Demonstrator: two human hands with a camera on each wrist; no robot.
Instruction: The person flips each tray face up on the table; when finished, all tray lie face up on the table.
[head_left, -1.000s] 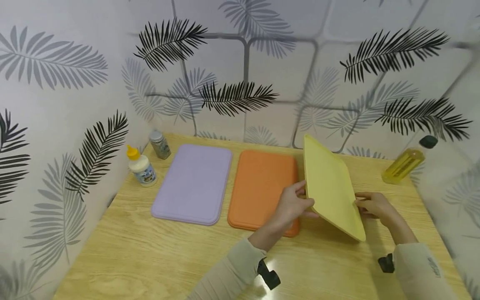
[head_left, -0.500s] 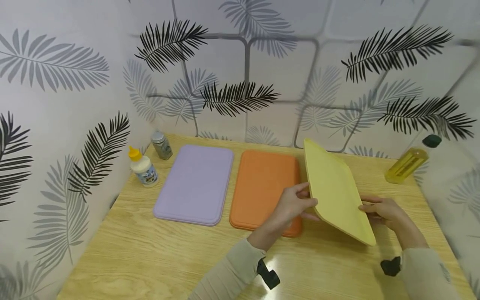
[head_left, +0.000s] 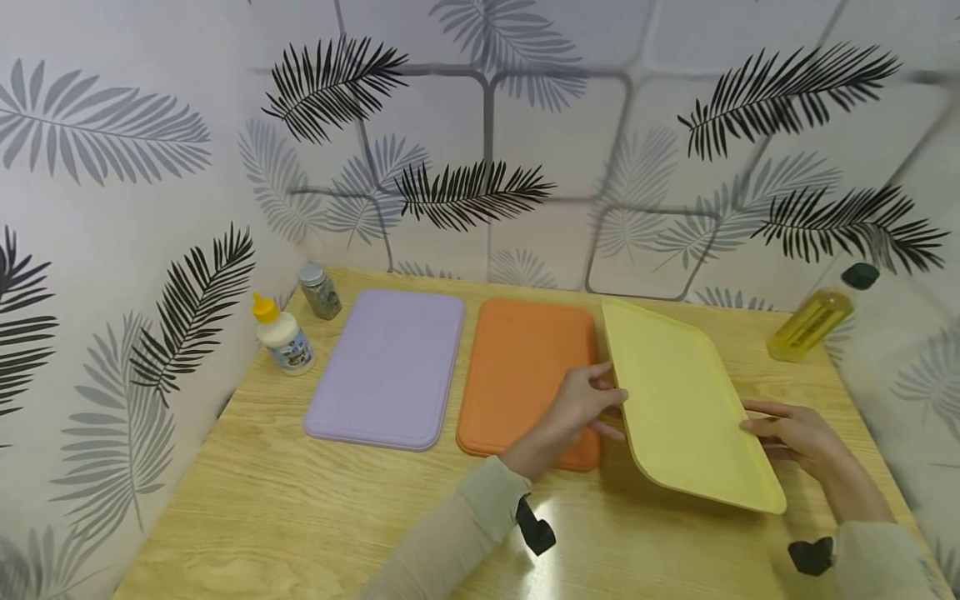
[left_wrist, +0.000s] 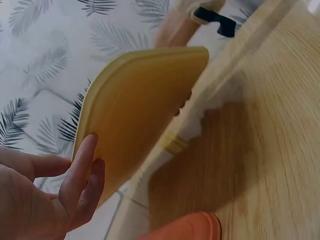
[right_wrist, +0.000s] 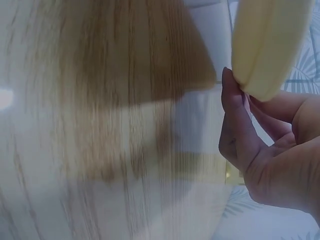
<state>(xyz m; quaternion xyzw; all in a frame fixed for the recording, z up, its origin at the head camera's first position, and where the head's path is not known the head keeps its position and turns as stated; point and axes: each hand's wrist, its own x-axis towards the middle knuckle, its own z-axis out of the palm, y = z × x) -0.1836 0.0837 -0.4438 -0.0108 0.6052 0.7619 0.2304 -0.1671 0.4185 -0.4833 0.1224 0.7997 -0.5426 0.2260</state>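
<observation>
A yellow rectangular board (head_left: 686, 408) is held tilted above the table, its left side higher than its right. My left hand (head_left: 577, 404) pinches its left edge, thumb on the upper face and fingers beneath; the left wrist view shows those fingers against the underside (left_wrist: 135, 105). My right hand (head_left: 798, 437) pinches the right edge; in the right wrist view, thumb and fingers meet at the board's edge (right_wrist: 265, 55). An orange board (head_left: 525, 375) lies flat under my left hand's side, partly covered by that hand. Left of it a purple board (head_left: 390, 367) lies flat.
At the back left of the wooden table (head_left: 300, 508) stand a white glue bottle with a yellow cap (head_left: 288, 340) and a small grey-lidded jar (head_left: 321, 292). A bottle of yellow liquid (head_left: 813, 321) stands at the back right. Patterned walls border the table.
The yellow board has tipped flatter, its right side shifting right and toward me. My right hand has moved right with that edge; my left hand has barely moved.
</observation>
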